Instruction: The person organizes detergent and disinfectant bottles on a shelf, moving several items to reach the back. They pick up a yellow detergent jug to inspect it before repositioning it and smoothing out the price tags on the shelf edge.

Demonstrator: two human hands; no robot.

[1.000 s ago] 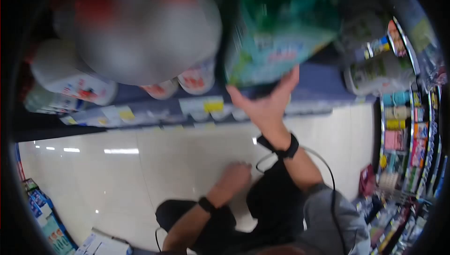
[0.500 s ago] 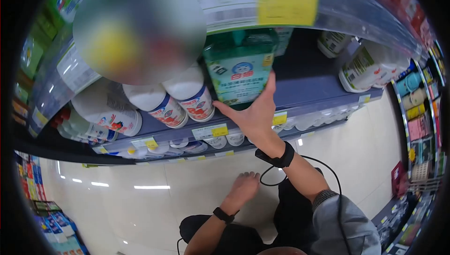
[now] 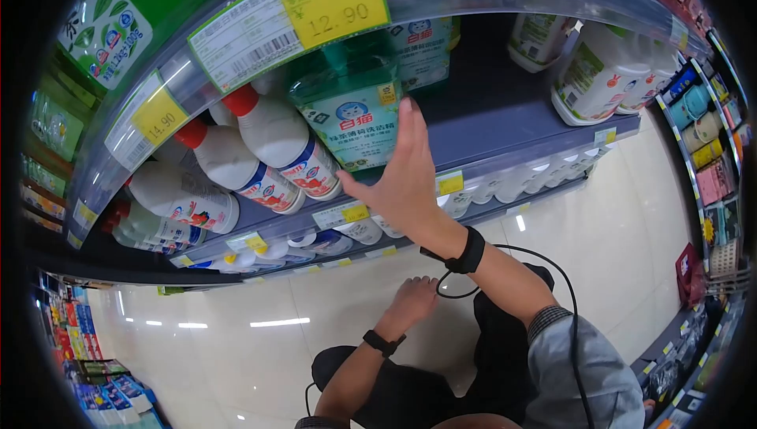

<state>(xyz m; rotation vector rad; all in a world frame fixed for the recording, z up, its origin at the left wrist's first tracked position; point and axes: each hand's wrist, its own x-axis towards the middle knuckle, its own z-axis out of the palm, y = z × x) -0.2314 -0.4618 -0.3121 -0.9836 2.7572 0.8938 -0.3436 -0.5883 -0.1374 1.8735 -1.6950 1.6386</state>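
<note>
A green bottle of dish soap [image 3: 352, 125] with a pale label and a cartoon cat's head stands on the shelf. My right hand [image 3: 402, 188] spans its lower part, thumb at the bottom left corner and fingers along the right edge. A second green dish soap bottle [image 3: 426, 54] is partly hidden behind it. To its left, a white bottle with a red cap [image 3: 276, 133] leans close. Low over the floor, between my knees, my left hand [image 3: 414, 300] is loosely closed with its palm side hidden; a black cable [image 3: 453, 295] loops past its fingertips.
An upper shelf edge with price tags [image 3: 292, 15] juts out over the bottles. White jugs [image 3: 599, 74] stand further right, and more white bottles [image 3: 505, 184] fill the shelf below. Goods racks [image 3: 710, 169] line the right side. The floor [image 3: 236, 366] is glossy tile.
The view has shifted, so the shelf's left part shows more. The dish soap bottle and my right hand appear further left, and more of the second green bottle shows. My left hand stays low.
</note>
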